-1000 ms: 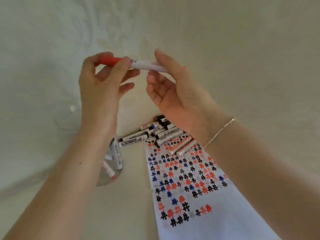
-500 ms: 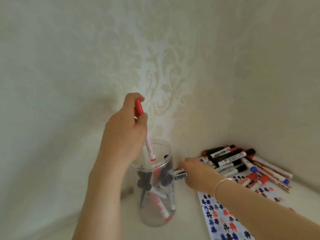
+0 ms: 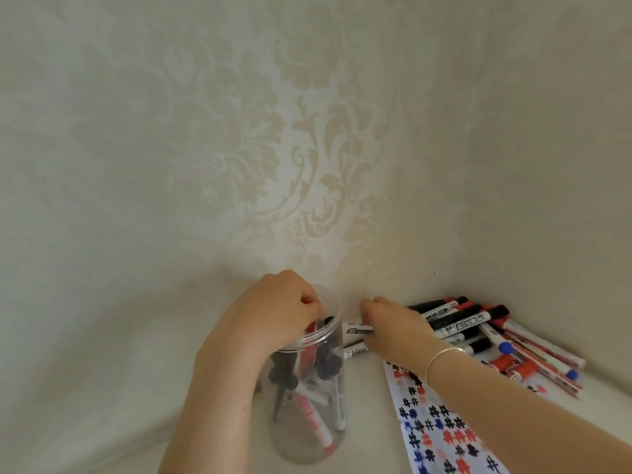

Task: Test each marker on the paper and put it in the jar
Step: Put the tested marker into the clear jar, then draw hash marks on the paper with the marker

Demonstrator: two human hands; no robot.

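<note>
A clear plastic jar (image 3: 309,443) stands on the white surface and holds several markers. My left hand (image 3: 273,313) is at the jar's mouth, fingers curled over the red cap of a red marker (image 3: 306,355) that hangs down inside the jar. To the right, my right hand (image 3: 393,326) rests on the near end of the marker pile (image 3: 478,323) and pinches a white marker with black print (image 3: 354,328). The test paper (image 3: 444,432), covered with black, red and blue marks, lies under my right forearm.
A patterned wall (image 3: 307,165) rises directly behind the jar and meets a side wall at the right, with the pile lying in that corner. Another white marker (image 3: 355,352) lies between the jar and the paper.
My left hand lowered the red marker from above the rim deep into the jar. My right hand stayed at the pile's near end and closed on a white marker.
</note>
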